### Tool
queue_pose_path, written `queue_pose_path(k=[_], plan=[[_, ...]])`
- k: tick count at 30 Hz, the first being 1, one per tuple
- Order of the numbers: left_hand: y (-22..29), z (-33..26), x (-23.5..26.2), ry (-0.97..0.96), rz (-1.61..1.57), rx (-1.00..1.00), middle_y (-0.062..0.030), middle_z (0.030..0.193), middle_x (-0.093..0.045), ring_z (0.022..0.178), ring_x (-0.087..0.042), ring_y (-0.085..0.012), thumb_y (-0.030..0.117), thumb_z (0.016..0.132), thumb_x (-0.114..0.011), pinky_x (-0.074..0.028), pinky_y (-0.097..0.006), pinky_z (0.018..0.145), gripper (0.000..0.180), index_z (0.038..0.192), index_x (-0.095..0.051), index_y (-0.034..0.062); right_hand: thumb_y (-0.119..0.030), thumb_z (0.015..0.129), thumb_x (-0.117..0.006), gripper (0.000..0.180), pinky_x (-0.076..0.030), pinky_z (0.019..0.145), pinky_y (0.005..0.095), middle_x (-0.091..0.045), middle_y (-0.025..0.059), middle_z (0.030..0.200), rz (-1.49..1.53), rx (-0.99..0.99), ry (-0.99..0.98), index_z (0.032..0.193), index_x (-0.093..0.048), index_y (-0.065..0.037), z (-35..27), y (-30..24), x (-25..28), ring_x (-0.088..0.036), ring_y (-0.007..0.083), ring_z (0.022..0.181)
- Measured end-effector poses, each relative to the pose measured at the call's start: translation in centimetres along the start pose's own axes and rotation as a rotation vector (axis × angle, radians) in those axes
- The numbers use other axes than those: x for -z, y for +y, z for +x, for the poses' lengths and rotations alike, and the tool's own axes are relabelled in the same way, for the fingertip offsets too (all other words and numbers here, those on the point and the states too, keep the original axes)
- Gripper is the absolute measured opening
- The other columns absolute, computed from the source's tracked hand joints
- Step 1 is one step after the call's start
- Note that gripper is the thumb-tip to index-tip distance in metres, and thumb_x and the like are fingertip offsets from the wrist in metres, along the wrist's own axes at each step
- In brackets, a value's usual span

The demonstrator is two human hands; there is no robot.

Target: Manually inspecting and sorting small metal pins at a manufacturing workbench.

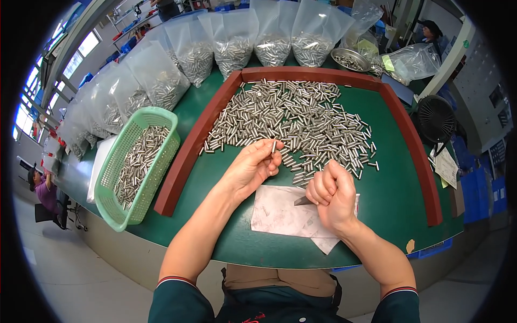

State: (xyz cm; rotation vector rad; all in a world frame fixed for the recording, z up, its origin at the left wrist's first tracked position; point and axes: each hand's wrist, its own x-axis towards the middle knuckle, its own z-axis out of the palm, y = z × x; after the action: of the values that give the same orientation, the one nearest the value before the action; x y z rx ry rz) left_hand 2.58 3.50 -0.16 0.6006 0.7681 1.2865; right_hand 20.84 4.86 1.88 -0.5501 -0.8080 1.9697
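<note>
- The left hand [249, 168] pinches one pin [273, 146] between its fingers, the pin upright or nearly so, just above the near edge of the pile [291, 116].
- The right hand [335, 196] is curled into a fist around a dark, pointed tool [303, 201]; the tip juts out toward the left hand, and the rest is hidden by the fingers.
- The two hands are apart, the right one over a stained cloth [277, 212] on the green bench [232, 242].
- The pile of short metal pins lies loose, beyond the hands, inside a red-brown frame [186, 161] that is open toward the person.
- Left of the frame, a green basket [135, 211] holds more pins.
- Clear bags [231, 46] of pins line the far and left sides.
- A metal bowl [351, 60] of pins sits behind the frame's far right corner, and a black fan [435, 119] stands to the right.
</note>
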Motion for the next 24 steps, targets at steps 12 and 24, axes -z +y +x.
queue_pose_path(k=[12, 24], plan=[[-0.5, -0.1, -1.7, 0.2, 0.804, -0.223, 0.003, 0.06, -0.045, 0.055, -0.038, -0.0031, 0.007, 0.078, -0.053, -0.031, -0.018, 0.048, 0.007, 0.076, -0.056, 0.0015, -0.023, 0.09, -0.035, 0.045, -0.02, 0.037, 0.0248, -0.026, 0.0002, 0.04, -0.01, 0.01, -0.017, 0.048, -0.025, -0.011, 0.0, 0.0, 0.3, -0.019, 0.0091, 0.037], [-2.4, 1.5, -3.3, 0.154, 1.34, -0.571, -0.0077, 0.062, -0.049, 0.057, -0.048, -0.0214, 0.007, 0.066, -0.065, -0.039, -0.033, 0.052, 0.012, 0.072, -0.057, 0.0015, -0.024, 0.09, -0.035, 0.045, -0.02, 0.037, 0.0244, -0.026, -0.0003, 0.04, -0.035, 0.013, -0.036, 0.048, -0.026, -0.011, 0.0, 0.0, 0.3, -0.019, 0.0085, 0.037]])
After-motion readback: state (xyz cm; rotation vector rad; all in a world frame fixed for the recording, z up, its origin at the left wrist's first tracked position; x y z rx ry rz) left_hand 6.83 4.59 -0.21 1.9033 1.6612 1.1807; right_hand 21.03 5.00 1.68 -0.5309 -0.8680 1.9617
